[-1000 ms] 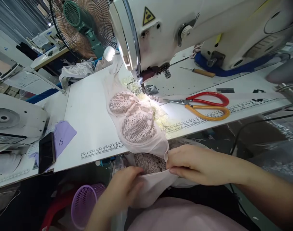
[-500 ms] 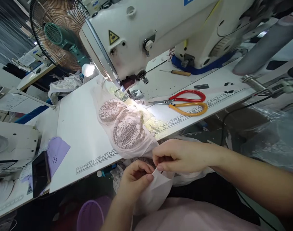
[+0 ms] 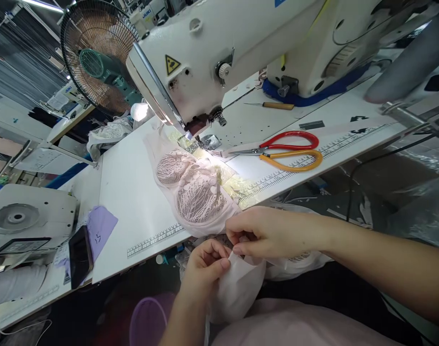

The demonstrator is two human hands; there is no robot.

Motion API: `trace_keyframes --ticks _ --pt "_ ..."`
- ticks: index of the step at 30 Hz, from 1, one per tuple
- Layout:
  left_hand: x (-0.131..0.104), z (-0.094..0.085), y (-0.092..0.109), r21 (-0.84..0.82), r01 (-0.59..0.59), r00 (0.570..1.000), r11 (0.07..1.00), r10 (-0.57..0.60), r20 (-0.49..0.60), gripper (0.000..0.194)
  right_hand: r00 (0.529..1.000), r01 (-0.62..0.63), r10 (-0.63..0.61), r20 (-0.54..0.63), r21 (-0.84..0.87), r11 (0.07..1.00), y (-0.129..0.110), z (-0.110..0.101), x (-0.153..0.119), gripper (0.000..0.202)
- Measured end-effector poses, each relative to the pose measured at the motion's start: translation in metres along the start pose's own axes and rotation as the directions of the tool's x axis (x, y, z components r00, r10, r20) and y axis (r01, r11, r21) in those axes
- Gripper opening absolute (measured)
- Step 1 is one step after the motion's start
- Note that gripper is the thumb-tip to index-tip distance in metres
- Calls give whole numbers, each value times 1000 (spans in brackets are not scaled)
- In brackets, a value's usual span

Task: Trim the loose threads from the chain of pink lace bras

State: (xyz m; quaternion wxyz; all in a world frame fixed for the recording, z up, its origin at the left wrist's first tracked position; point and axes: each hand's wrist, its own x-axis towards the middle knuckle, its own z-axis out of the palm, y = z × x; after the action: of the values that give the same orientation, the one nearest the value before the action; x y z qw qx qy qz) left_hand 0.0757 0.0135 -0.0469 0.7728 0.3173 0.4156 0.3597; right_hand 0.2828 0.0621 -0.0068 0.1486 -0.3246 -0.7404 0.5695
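My left hand (image 3: 207,269) pinches the edge of a white fabric piece (image 3: 237,288) over my lap. Close beside it, my right hand (image 3: 253,235) has its fingers pressed together on the same edge. A pale pink lace bra (image 3: 200,197) lies on the table in front of my hands, its upper part by the sewing machine's needle area (image 3: 192,137). Its lower edge hangs over the table's front edge near my right hand. Scissors (image 3: 291,149) with one red and one orange handle lie to the right of the lace.
The sewing machine (image 3: 205,62) spans the top. A wooden-handled awl (image 3: 277,105) lies beneath its arm. At left are a phone (image 3: 80,257), purple paper (image 3: 100,228) and another machine (image 3: 25,216). A fan (image 3: 97,57) stands behind; a purple bin (image 3: 147,319) is below.
The view has shifted, so the table and machine appear slightly further right. Both hands keep their pinch on the white fabric and have barely moved.
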Motion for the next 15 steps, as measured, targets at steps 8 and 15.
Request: trace_keyframes --ticks 8,15 --pt "-4 1 1 71 9 995 997 -2 -95 29 1000 -5 5 -6 -38 999 -6 1 3 10" --pt "-2 2 0 94 -29 992 995 40 -117 27 1000 -22 22 -7 -137 990 -12 -1 1 13"
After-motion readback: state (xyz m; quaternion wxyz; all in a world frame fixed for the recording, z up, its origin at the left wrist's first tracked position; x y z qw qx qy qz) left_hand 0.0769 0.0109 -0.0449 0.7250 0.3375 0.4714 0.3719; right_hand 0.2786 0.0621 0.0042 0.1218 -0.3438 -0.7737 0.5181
